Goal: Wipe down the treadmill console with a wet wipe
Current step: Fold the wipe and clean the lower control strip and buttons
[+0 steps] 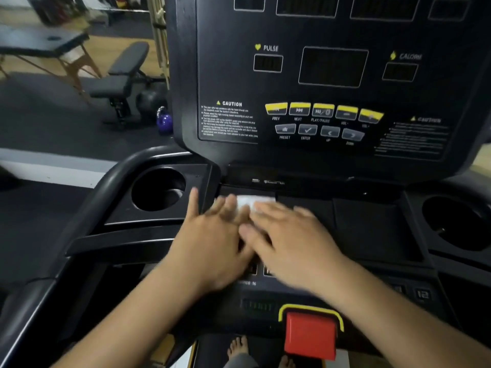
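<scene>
while both grips lay flat on the low tray of the black plastic treadmill console, the wiping looked to be at an early or middle stage, not near its end. the left grip had its fingers straight and spread wide, curled round nothing, pressing down on the thin white wet wipe. the right grip lay just beside it, their inner edges touching, its fingers likewise straight and flat on what seemed the same wipe. only a strip of the wipe showed, just past the fingertips of both grips; the rest was hidden beneath them. both grips were blurred, so the direction of the stroke could not be told.

no damp sheen marked any part as finished, so what was done stayed a guess. by my reading much was left: the row of yellow-topped media buttons well above the grips, the tray to the right of the right grip, the round black cup holder near the left grip, and the square red stop button below the right grip's wrist.
</scene>
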Tool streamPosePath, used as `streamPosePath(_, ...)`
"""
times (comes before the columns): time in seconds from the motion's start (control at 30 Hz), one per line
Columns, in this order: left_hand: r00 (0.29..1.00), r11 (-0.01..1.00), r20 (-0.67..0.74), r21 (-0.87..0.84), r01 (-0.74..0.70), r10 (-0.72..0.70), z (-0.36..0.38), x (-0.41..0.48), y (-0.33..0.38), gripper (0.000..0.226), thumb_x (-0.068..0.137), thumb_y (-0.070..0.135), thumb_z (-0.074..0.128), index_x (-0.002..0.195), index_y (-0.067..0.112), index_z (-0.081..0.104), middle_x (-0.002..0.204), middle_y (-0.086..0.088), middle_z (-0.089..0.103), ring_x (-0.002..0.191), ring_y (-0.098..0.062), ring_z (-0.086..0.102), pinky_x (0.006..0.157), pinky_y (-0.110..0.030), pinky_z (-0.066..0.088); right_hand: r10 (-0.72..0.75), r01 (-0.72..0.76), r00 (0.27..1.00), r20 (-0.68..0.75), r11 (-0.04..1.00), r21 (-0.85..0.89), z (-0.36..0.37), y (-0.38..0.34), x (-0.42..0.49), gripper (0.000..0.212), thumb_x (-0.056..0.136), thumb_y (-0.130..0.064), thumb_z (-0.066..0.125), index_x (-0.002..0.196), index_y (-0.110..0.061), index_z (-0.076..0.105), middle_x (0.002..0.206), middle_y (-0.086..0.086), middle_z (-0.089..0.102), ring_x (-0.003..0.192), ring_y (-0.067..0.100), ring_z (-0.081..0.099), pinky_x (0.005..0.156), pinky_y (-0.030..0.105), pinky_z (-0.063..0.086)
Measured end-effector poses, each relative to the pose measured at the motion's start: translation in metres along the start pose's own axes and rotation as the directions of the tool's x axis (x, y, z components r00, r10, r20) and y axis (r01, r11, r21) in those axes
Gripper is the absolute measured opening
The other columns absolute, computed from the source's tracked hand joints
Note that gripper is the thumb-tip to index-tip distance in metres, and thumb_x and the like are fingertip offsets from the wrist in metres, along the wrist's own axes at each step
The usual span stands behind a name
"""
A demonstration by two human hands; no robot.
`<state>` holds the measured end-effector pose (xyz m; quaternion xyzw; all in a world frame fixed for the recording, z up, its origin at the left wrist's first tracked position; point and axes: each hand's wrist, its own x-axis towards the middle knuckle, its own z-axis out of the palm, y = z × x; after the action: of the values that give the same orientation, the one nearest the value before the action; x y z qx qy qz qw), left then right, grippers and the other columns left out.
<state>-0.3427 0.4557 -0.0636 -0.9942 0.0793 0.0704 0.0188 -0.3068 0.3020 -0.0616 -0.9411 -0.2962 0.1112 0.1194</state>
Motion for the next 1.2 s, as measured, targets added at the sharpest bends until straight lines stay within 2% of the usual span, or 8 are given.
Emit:
streamPosePath(0.1, 0.998, 0.999, 0.041, -0.018, 0.041, -0.041, -0.004, 0.014, -0.002, 0.09, 0.075, 0.053, -0.01, 0.156, 0.023, 0.016, 0.164, -0.005, 0.016, 0.151, -0.016, 0.012, 0.118, -0.059, -0.007, 0.024, -0.027, 0.998, -0.057, 0.998, -0.061, -0.002, 0.0, 0.014, 0.079, 0.086, -0.061, -0.003, 0.132, -0.028, 0.052, 0.15, -0.008, 0.042, 0.14, 0.013, 0.032, 0.106, 0.043, 0.031)
streamPosePath(0.23, 0.997, 0.995, -0.011, -0.051, -0.08, 0.08, 0.0, -0.028, 0.001, 0.072, 0.088, 0.057, 0.019, 0.14, 0.021, 0.052, 0.147, -0.011, 0.05, 0.138, -0.022, 0.045, 0.116, -0.062, 0.012, -0.018, 0.019, 0.998, 0.058, 1.0, -0.014, 0.0, -0.013, -0.034, 0.076, 0.09, -0.066, 0.002, 0.142, -0.029, 0.043, 0.157, -0.012, 0.03, 0.145, 0.01, 0.018, 0.113, 0.038, 0.021)
streamPosePath(0.37, 0.998, 0.997, 0.053, -0.068, 0.034, -0.03, 0.002, 0.005, -0.006, 0.09, 0.075, 0.057, -0.009, 0.157, 0.027, 0.012, 0.165, 0.0, 0.011, 0.151, -0.011, 0.008, 0.117, -0.059, -0.01, 0.032, -0.031, 0.998, 0.058, 0.999, -0.03, -0.005, -0.005, 0.008, 0.067, 0.095, -0.063, 0.011, 0.149, -0.029, 0.035, 0.161, -0.012, 0.021, 0.148, 0.007, 0.01, 0.119, 0.046, 0.011)
streamPosePath(0.53, 0.994, 0.995, 0.067, -0.071, -0.076, 0.081, -0.004, -0.019, -0.002, 0.075, 0.087, 0.057, 0.011, 0.156, 0.028, 0.019, 0.163, 0.0, 0.021, 0.15, -0.01, 0.016, 0.12, -0.051, -0.011, -0.024, 0.025, 0.991, 0.131, 1.0, -0.004, -0.006, -0.014, -0.028, 0.078, 0.091, -0.065, 0.003, 0.153, -0.025, 0.028, 0.161, -0.012, 0.02, 0.148, 0.004, 0.01, 0.122, 0.042, 0.002)
streamPosePath(0.73, 1.0, 0.994, -0.007, -0.113, -0.007, 0.006, 0.005, 0.017, 0.001, 0.092, 0.072, 0.057, -0.005, 0.157, 0.025, 0.006, 0.165, 0.001, 0.011, 0.151, -0.01, 0.004, 0.122, -0.046, -0.006, 0.059, -0.058, 0.996, 0.067, 0.998, -0.012, -0.005, 0.001, 0.007, 0.072, 0.095, -0.06, 0.007, 0.153, -0.022, 0.027, 0.163, -0.009, 0.015, 0.149, 0.004, 0.004, 0.121, 0.049, 0.001)
streamPosePath(0.87, 0.987, 0.979, -0.063, -0.127, -0.157, 0.15, 0.002, -0.013, 0.01, 0.078, 0.084, 0.054, 0.016, 0.155, 0.023, 0.021, 0.16, -0.006, 0.029, 0.148, -0.015, 0.025, 0.121, -0.03, 0.005, 0.002, -0.002, 0.994, 0.106, 1.0, -0.004, -0.001, -0.008, -0.03, 0.087, 0.088, -0.068, -0.004, 0.154, -0.02, 0.024, 0.163, -0.009, 0.014, 0.148, 0.003, 0.004, 0.121, 0.042, -0.005)
streamPosePath(0.97, 0.99, 0.976, -0.002, -0.164, -0.143, 0.144, 0.003, -0.011, 0.016, 0.085, 0.08, 0.056, 0.003, 0.158, 0.021, 0.004, 0.165, -0.002, 0.006, 0.152, -0.013, 0.003, 0.12, -0.024, -0.005, 0.025, -0.027, 0.995, 0.098, 1.0, 0.011, -0.001, -0.003, -0.03, 0.089, 0.086, -0.07, -0.007, 0.154, -0.021, 0.024, 0.163, -0.01, 0.013, 0.148, 0.002, 0.004, 0.121, 0.041, -0.005)
streamPosePath(1.2, 0.98, 0.971, 0.03, -0.15, -0.188, 0.195, -0.005, -0.008, 0.018, 0.077, 0.088, 0.053, 0.013, 0.157, 0.023, -0.002, 0.166, -0.001, 0.002, 0.151, -0.012, -0.002, 0.107, -0.013, -0.015, -0.026, 0.026, 0.999, 0.047, 1.0, -0.001, 0.0, -0.003, -0.034, 0.091, 0.088, -0.067, -0.01, 0.153, -0.015, 0.026, 0.162, -0.004, 0.017, 0.149, 0.005, 0.006, 0.122, 0.034, -0.004)
